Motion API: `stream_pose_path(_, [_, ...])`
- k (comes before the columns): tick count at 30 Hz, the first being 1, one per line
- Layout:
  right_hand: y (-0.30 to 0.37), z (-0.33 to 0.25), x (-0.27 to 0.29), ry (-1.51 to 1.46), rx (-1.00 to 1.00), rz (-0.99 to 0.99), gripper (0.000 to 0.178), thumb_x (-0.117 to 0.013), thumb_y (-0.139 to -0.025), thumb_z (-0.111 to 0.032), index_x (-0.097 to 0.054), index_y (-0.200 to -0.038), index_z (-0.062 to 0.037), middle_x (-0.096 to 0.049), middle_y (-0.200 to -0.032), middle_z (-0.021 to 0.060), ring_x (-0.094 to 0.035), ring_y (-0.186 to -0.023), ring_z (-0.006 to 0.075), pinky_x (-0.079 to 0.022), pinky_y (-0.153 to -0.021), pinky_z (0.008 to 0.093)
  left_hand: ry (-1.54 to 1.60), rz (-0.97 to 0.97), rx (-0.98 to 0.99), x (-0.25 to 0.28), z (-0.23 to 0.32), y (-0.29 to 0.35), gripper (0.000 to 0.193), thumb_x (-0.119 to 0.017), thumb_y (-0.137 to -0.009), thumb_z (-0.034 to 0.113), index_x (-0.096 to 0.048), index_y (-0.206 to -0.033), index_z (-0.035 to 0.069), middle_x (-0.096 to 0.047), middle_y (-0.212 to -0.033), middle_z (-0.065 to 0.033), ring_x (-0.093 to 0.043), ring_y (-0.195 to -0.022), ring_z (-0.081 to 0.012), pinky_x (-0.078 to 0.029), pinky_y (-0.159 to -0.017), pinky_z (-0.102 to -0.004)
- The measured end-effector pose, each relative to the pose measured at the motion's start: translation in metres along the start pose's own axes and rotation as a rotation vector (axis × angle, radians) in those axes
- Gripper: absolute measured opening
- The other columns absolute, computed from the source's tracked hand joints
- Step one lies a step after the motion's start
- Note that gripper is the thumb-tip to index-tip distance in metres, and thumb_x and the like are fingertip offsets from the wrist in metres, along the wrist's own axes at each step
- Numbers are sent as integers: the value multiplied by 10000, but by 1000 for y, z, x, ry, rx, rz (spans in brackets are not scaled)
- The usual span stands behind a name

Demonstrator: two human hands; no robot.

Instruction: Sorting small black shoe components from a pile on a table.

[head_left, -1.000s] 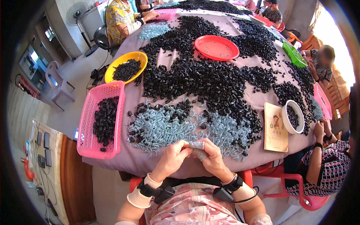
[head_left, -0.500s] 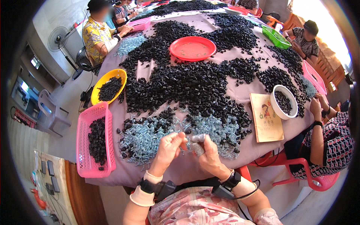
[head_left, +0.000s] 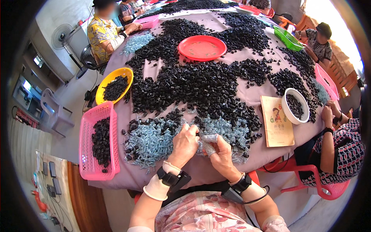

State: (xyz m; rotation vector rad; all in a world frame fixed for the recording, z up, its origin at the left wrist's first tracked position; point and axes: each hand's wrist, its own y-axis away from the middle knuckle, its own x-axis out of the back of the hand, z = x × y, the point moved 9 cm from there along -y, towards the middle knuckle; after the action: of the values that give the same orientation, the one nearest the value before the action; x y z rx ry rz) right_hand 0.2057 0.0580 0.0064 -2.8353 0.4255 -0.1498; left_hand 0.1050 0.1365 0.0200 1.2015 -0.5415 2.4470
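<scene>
Two heaps, shiny pale-blue coils (head_left: 148, 141) and small black plastic pieces (head_left: 189, 82), lie before us, likely for short reach; our left hand (head_left: 185, 143) looks pinched closed, our right hand (head_left: 221, 155) half-curled, contents we cannot tell.

Red plate (head_left: 202, 48): smooth, glossy plastic. Black pieces (head_left: 201, 81), around red plate: hard plastic in look, slightly glossy. Pale bluish coils (head_left: 148, 141), on near side of red plate: shiny, ridged; metal or plastic not determinable. Table cover (head_left: 249, 94), beneath red plate: matt cloth. Yellow bowl (head_left: 129, 86) and pink basket (head_left: 114, 149), left of red plate: smooth plastic. Booklet (head_left: 272, 133), right of red plate: matt paper. Grey wraps (head_left: 210, 138) on right hand (head_left: 220, 154): rough, matt, cloth-like.
</scene>
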Motion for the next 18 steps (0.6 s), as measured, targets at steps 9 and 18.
stream_pose_path(9, [2, -7, -4, 42, 13, -39, 292, -460, -760, 138, -547, -1002, 0, -576, -799, 56, -577, -684, 109, -480, -619, 242, 370, 161, -15, 29, 0, 23, 207, -684, -708, -29, -525, -830, 23, -541, -759, -61, -519, -572, -144, -435, -530, -282])
stream_pose_path(18, [5, -11, -17, 121, 66, -121, 259, -556, -722, 95, -545, -964, 7, -520, -805, 122, -555, -702, 269, -446, -619, 324, 526, 137, 97, 27, -12, 46, 216, -692, -686, -60, -544, -821, 20, -544, -742, -44, -510, -563, -122, -434, -520, -264])
